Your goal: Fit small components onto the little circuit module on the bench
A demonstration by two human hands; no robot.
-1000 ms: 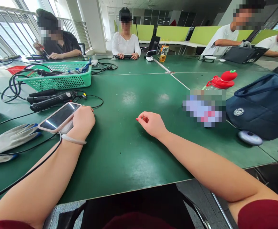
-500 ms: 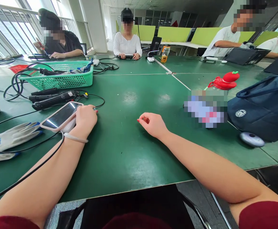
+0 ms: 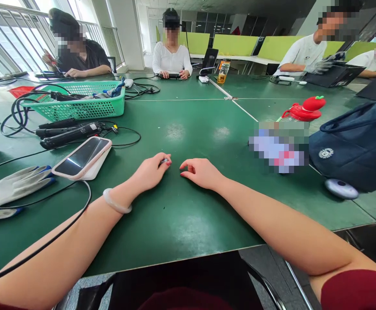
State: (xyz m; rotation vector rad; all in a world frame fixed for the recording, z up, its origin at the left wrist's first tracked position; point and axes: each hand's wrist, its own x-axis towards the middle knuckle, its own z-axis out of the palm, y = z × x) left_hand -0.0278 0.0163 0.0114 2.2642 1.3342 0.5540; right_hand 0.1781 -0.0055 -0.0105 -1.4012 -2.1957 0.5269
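Observation:
My left hand (image 3: 149,173), with a pale bangle (image 3: 116,203) at the wrist, is closed low over the green table (image 3: 188,125). A tiny pale-blue bit shows between its thumb and fingers, too small to name. Facing it across a small gap is my right hand (image 3: 203,173), its fingers bent and the thumb apart from them, with nothing visible between. Left of my left hand lies a phone (image 3: 83,158) in a pink case, propped on a white block-like thing. White work gloves (image 3: 16,187) with blue edges rest farther left.
A green basket (image 3: 92,106) holding cables and gloves stands at the back left, with black handheld tools (image 3: 71,134) before it. A black cable (image 3: 89,193) crosses my left forearm. On the right are a red-lidded bottle (image 3: 302,113), a navy bag (image 3: 352,146) and several people around the table.
My left hand has left the phone and moved right, close to my right hand. My right hand's thumb and fingers have parted, and it has shifted slightly left.

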